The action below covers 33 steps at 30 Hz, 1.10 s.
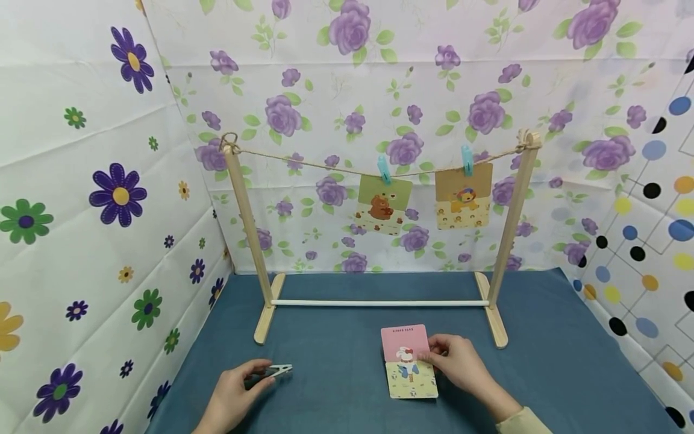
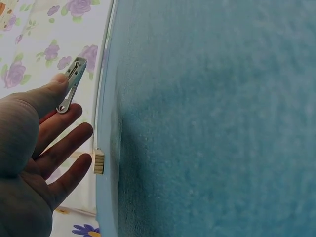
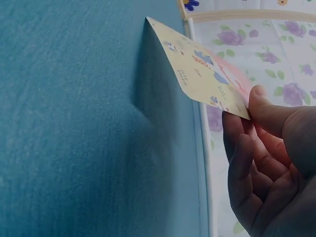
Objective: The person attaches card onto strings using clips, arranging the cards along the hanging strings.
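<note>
My left hand (image 1: pixel 234 389) pinches a greyish clothespin (image 1: pixel 281 369) between thumb and index finger, above the left part of the table. In the left wrist view the clothespin (image 2: pixel 73 84) points upward and the other fingers are spread below it. My right hand (image 1: pixel 461 361) pinches the right edge of a pink and yellow card (image 1: pixel 398 340) with a white rabbit figure on it. The right wrist view shows the card (image 3: pixel 190 64) tilted, its far edge close to the blue cloth.
A wooden stand with a left post (image 1: pixel 248 223) and right post (image 1: pixel 512 229) carries a twine line (image 1: pixel 320 164). Blue clothespins hold a bear card (image 1: pixel 382 208) and a lion card (image 1: pixel 472 205) on it. A white rod (image 1: pixel 379 303) joins the feet. Patterned cloths surround the blue tabletop (image 1: pixel 331 343).
</note>
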### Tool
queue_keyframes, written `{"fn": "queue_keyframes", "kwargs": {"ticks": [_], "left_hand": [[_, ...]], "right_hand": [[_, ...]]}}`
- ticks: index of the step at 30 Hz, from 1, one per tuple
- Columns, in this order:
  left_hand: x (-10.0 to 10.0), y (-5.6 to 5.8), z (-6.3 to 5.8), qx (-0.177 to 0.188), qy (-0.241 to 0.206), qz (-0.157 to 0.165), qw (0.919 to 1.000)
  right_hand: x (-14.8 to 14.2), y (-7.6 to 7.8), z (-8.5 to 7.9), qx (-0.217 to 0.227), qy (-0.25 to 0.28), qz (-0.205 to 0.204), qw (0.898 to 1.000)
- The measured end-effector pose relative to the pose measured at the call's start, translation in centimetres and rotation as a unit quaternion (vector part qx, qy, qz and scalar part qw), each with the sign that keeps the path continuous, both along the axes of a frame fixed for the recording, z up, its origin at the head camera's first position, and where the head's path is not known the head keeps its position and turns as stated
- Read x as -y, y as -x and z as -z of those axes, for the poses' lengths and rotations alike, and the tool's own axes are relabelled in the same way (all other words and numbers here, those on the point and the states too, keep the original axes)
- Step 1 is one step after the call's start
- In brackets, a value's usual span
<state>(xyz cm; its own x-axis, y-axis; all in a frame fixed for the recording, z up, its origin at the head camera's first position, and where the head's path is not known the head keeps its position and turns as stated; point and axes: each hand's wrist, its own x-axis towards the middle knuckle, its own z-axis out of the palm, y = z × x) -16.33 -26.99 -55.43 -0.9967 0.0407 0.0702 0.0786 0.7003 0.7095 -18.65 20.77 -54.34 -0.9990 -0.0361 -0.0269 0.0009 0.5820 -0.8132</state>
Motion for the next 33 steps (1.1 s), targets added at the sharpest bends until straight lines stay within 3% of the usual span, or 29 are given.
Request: {"fn": "queue_keyframes", "kwargs": {"ticks": [13,33], "left_hand": [[-0.1,0.1,0.3,-0.011,-0.009,-0.004,0.9999],[-0.5,0.6,-0.5,-0.051,-0.017,0.008,0.9985]], "right_hand": [[0.1,0.6,-0.5,-0.009,0.051,0.023,0.998],[0.6,1.5,-2.4,-0.013,0.135,0.043,0.99]]}}
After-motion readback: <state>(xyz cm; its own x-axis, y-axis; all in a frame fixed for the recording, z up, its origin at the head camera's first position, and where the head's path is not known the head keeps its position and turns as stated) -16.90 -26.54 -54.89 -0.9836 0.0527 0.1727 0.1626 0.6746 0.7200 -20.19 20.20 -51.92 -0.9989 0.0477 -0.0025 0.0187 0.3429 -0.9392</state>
